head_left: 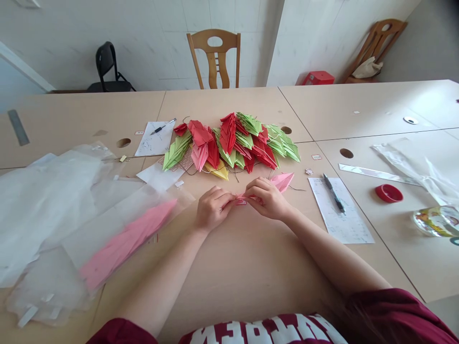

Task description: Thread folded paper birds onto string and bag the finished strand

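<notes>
My left hand (212, 208) and my right hand (267, 197) meet over the table, both with fingers closed in a pinch on a small pink folded paper piece (241, 198). A finished pink folded piece (282, 180) lies just beyond my right hand. Further back sits a heap of red, green, pink and yellow folded paper pieces (233, 141) strung on thin thread. To my left, a clear plastic bag holds a stack of pink paper (125, 242).
Empty clear bags (43, 200) cover the left side. A sheet with a pen (339, 209) lies to the right, then a red lid (389, 193), a ruler (373, 173) and a plastic container (435, 220). Another sheet with a pen (156, 137) lies behind. Chairs (214, 57) stand beyond the table.
</notes>
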Available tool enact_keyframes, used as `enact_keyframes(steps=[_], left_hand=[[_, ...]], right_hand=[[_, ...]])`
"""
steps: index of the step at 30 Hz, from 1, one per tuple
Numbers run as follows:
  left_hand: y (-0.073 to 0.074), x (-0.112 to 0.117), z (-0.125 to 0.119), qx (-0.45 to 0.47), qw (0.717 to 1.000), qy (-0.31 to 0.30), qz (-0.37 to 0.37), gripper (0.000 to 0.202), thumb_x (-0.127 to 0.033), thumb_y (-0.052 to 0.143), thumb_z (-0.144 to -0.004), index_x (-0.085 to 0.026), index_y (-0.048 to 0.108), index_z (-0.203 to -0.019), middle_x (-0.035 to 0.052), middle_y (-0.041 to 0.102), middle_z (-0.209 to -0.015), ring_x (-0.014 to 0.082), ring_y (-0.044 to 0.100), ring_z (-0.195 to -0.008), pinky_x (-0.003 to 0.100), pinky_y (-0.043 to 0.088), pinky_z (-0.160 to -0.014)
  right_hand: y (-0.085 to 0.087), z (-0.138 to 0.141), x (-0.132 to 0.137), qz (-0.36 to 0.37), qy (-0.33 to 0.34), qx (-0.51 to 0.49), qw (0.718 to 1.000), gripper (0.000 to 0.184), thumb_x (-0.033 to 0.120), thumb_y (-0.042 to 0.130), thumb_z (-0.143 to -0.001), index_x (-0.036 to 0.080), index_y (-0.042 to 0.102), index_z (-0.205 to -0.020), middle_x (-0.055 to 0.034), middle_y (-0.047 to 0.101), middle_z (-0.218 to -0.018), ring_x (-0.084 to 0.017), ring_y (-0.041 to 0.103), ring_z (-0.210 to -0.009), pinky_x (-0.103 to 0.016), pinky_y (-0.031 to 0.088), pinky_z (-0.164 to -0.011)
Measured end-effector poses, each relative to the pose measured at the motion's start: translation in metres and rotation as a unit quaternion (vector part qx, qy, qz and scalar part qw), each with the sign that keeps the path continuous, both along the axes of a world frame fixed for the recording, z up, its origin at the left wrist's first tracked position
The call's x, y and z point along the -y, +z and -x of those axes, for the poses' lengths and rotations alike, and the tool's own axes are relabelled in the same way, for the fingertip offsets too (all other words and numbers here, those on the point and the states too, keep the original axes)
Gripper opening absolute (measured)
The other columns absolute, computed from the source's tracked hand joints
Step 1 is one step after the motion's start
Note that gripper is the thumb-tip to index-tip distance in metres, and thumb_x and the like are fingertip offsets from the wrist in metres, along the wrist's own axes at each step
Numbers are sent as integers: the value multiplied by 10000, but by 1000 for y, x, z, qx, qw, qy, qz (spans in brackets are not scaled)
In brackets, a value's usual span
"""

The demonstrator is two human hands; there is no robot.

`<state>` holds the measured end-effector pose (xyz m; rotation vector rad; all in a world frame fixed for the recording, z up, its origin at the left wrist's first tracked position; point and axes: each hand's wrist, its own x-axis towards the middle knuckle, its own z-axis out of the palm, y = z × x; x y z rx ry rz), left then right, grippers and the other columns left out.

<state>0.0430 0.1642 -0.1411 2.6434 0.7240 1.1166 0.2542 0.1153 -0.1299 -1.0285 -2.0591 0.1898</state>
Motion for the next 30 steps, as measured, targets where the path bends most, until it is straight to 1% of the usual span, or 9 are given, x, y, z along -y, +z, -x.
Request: enact_keyframes(steps=[3,9,13,17,19,21,24,27,30], left_hand=[[1,1,-2,-32,999,-11,-17,60,-208,602,-881,-202,662,-883,22,703,-858,152,571,-738,291,425,-690],[1,3,-4,-59,996,-3,-70,76,-220,581,-883,-211,657,-883,28,710,-859,166,582,-729,331,360,-661],[-1,3,-4,-53,997,-13,-52,119,-205,547,-891,-226,664,-902,31,718,-887,170,600,-755,333,368,-673],[0,4,-5,-41,999,-17,-6,133,-220,533,-902,-223,662,-869,33,704,-837,165,597,-743,312,373,-682],[4,6,-5,-19,999,11,33,120,-245,545,-900,-217,659,-878,12,664,-724,145,561,-656,291,382,-676],[10,10,-5,23,993,62,95,125,-283,554,-896,-205,652,-902,-20,596,-628,120,499,-557,261,385,-629],[19,16,-6,55,964,129,226,272,-359,518,-910,-177,636,-746,-34,511,-539,101,434,-487,235,337,-530],[24,19,-11,42,924,108,364,480,-447,490,-910,-165,589,-534,-8,528,-503,122,498,-540,237,352,-548],[24,13,-14,79,870,76,481,459,-480,564,-848,-160,590,-521,-4,565,-538,134,531,-586,230,362,-542]], right_hand=[[1,3,1,0,5,20,1000,66,214,545,-923,218,586,-974,-71,648,-955,-200,576,-864,-355,447,-767],[6,5,2,-13,8,33,999,45,212,529,-937,222,570,-954,-57,657,-922,-189,586,-861,-341,432,-769],[9,6,6,-15,10,52,999,73,198,507,-937,223,569,-967,-58,665,-936,-196,585,-880,-355,434,-781],[10,11,9,-25,-8,58,998,130,151,473,-931,232,569,-964,-43,661,-932,-192,584,-873,-409,413,-932],[8,12,9,-47,-45,39,997,115,152,496,-923,239,567,-947,-34,654,-897,-189,583,-844,-424,399,-969],[5,13,8,-75,-101,13,992,75,169,548,-905,241,564,-919,-31,649,-851,-193,575,-811,-416,417,-928],[-2,15,7,-105,-166,-6,980,81,185,613,-874,245,560,-884,-26,655,-815,-201,562,-790,-397,428,-837],[-7,20,10,-106,-153,18,982,77,190,617,-876,254,576,-888,-18,672,-834,-198,571,-799,-404,416,-859],[-7,25,11,-78,-89,58,991,72,243,600,-899,266,590,-966,-22,686,-919,-200,599,-865,-440,386,-966]])
